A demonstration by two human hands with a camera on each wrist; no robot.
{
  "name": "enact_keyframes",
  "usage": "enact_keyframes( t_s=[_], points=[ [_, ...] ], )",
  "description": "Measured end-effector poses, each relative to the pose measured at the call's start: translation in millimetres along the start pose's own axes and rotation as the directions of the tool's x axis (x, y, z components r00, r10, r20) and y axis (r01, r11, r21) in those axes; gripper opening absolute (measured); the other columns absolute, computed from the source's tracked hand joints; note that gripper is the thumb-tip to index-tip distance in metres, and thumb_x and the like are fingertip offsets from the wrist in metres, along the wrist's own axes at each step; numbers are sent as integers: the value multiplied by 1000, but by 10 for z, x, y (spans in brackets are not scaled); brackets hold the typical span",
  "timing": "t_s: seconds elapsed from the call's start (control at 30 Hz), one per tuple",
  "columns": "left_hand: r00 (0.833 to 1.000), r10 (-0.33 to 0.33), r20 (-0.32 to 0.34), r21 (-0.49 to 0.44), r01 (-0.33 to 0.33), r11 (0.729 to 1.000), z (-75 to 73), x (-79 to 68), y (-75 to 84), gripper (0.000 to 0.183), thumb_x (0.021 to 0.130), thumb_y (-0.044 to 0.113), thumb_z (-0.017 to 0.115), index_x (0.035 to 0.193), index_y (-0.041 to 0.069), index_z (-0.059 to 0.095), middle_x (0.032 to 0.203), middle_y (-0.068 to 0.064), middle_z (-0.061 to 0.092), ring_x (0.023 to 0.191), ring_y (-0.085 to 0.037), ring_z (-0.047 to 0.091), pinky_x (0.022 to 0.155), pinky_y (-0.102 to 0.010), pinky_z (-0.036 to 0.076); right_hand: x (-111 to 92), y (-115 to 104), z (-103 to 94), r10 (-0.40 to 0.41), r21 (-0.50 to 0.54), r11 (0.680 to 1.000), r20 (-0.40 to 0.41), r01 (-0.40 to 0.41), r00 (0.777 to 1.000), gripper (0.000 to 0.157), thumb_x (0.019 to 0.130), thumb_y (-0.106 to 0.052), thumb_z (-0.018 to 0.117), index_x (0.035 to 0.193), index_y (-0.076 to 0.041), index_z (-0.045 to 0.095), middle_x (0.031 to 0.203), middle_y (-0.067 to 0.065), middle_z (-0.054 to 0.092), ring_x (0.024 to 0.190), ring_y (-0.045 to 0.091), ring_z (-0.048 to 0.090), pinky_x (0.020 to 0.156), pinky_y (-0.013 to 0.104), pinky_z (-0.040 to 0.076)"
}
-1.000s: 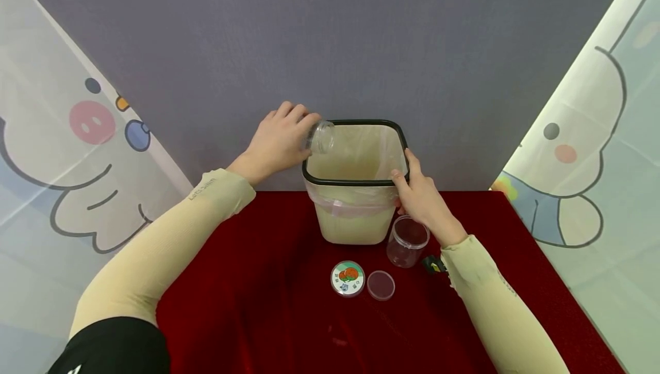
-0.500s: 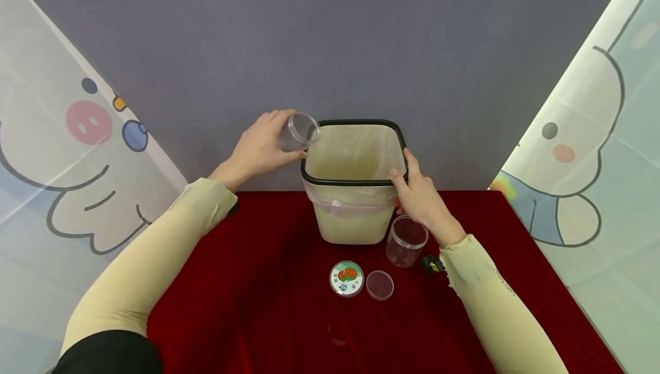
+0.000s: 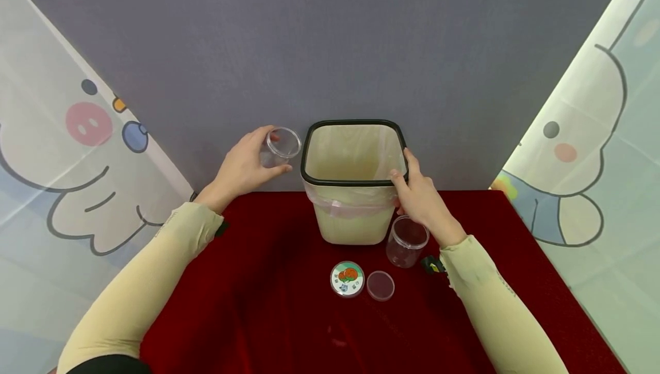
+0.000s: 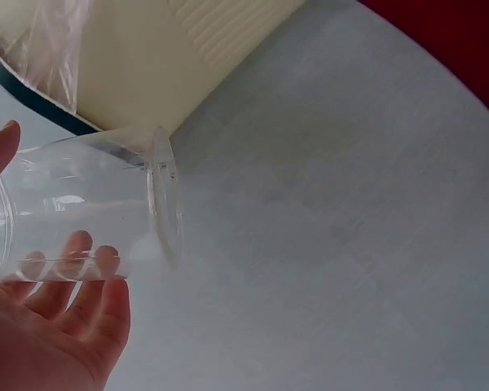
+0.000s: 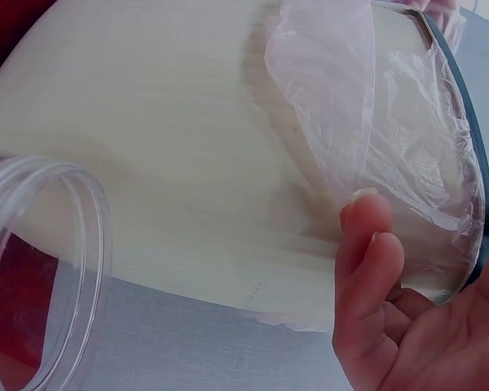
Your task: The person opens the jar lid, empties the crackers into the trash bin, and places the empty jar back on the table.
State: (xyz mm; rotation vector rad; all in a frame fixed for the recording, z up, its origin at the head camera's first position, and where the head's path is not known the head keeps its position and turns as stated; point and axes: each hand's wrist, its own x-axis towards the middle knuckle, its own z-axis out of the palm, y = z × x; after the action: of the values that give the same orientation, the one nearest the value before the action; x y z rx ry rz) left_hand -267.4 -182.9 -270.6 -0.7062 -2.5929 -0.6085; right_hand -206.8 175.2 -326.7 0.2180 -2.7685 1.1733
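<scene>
My left hand (image 3: 241,166) holds a clear plastic jar (image 4: 81,199) without a lid, thumb on one side and fingers round the other. This jar is nearly upright, just left of the bin in the head view, and nothing shows inside it. A cream waste bin (image 3: 356,222) with a black rim and a thin plastic liner stands at the back of the table. At its right side my right hand (image 3: 424,201) grips the rim, thumb over the front corner. Below that hand, a second clear jar (image 3: 406,242) stands uncovered.
A lid with a printed label (image 3: 347,279) and a clear lid (image 3: 380,286) lie side by side on the red tablecloth (image 3: 289,322). Near the right wrist is a small dark object (image 3: 432,264). A grey wall (image 3: 330,42) rises behind the bin.
My left hand has drawn the jar leftward from over the bin's rim and turned its mouth from sideways to upward. The right hand stays at the bin's rim.
</scene>
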Motion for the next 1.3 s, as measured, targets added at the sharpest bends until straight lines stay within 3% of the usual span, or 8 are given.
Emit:
enact_keyframes(
  t_s=[0.27,0.53,0.8,1.13,1.3],
  points=[
    [997,-77,6,-101,78,992,65,-278,-172,84,72,53,75,138,19,36,125,1,54,109,-28,53,87,-49,41,6,-16,14,-2,4,1000,0,2,1000,72,95,-60,26,150,-28,-7,62,6,61,46,19,59,59,36,50],
    [991,-127,31,-243,131,961,193,-455,-297,82,72,45,78,138,22,34,125,1,53,102,-21,56,82,-45,44,5,-9,18,-1,8,1000,-1,1,1000,74,94,-63,25,150,-28,-7,61,7,60,46,19,59,59,35,50],
    [990,-129,59,-305,141,942,397,-624,-356,79,73,43,78,137,23,35,124,1,53,95,-17,57,78,-42,48,9,-4,23,-11,11,1000,-5,11,1000,75,92,-65,24,150,-28,-7,60,6,60,45,19,59,58,35,50],
    [983,-164,86,-352,184,918,674,-892,-465,78,73,38,80,136,21,36,120,-4,56,101,-22,57,81,-46,48,-1,-19,32,-7,35,999,10,6,1000,71,95,-59,27,150,-30,-7,62,8,62,47,23,61,60,35,52],
    [986,-133,98,-409,162,898,795,-937,-480,76,74,33,80,135,18,38,121,-7,56,106,-25,56,85,-50,46,-13,-17,23,-3,17,1000,11,3,1000,73,93,-64,25,149,-30,-9,62,6,62,47,20,61,65,38,52]
  ],
)
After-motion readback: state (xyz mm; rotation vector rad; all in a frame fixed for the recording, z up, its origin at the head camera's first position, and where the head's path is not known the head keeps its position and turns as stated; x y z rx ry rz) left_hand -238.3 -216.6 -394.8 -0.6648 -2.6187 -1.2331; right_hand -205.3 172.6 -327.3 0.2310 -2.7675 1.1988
